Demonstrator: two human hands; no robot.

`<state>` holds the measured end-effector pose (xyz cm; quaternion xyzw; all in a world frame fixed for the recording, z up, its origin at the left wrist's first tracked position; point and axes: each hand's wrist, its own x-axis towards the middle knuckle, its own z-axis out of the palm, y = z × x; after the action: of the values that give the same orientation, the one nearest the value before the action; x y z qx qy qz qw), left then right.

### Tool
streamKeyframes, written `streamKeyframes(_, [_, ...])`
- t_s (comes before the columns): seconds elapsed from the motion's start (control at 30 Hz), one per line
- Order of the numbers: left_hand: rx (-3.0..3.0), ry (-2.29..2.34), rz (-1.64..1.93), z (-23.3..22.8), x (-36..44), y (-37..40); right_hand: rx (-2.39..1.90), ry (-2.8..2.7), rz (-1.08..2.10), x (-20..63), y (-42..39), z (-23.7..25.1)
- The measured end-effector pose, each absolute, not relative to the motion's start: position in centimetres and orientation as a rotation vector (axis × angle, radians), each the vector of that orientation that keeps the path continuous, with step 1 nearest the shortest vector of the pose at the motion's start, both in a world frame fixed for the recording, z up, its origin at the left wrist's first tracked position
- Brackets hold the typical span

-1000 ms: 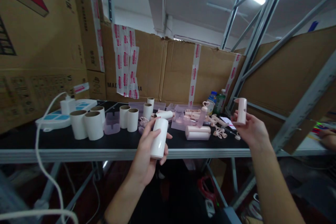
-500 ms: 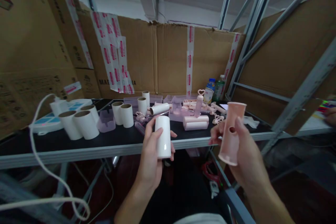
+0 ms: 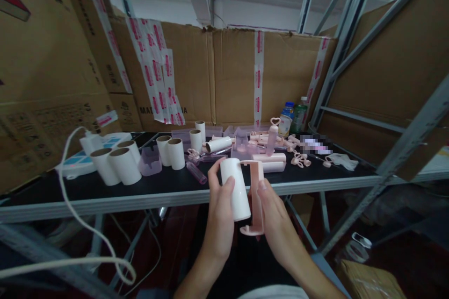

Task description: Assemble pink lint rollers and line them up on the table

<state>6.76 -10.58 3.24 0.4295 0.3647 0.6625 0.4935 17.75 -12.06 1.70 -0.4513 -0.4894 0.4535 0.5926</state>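
Note:
My left hand grips a white paper roll, held upright in front of the black table's near edge. My right hand holds a pink plastic roller frame pressed against the roll's right side; its top arm reaches over the roll's upper end. Both hands meet below the table edge, close to my body.
On the table stand several white rolls with cardboard cores, a clear lilac case, pink handles and covers, two bottles and a power strip with a white cable. Cardboard walls and a metal rack frame surround it.
My right hand brought the pink frame left from the far right side of the table to the white roll. The left hand tilted the roll slightly and stayed near the table edge.

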Motion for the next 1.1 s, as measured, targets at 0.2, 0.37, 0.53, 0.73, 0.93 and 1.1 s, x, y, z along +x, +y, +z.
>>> streamKeyframes(0.2, [1.087, 0.922, 1.567, 2.8, 7.6, -11.4, -1.057, -1.151, 1.021, 17.5, -11.8, 0.9])
streamKeyframes(0.37, [1.219, 0.945, 1.483, 3.0, 7.6, -12.0, -1.198, -1.065, 0.819, 17.4, -12.1, 0.3])
streamKeyframes(0.53, [1.258, 0.970, 1.472, 4.1, 7.7, -12.7, -1.138, -1.040, 0.848, 17.4, -12.4, 0.3])
streamKeyframes(0.73, [1.307, 1.015, 1.501, 5.0, 8.0, -12.8, -1.030, -0.993, 1.008, 17.4, -12.1, 0.6])
streamKeyframes(0.93, [1.303, 0.978, 1.418, 5.1, 7.7, -13.1, -0.842, -0.971, 1.080, 17.7, -11.6, 2.3])
streamKeyframes(1.1, [1.394, 0.986, 1.355, 4.9, 7.9, -13.3, -0.892, -0.956, 0.962, 18.6, -11.5, 3.3])
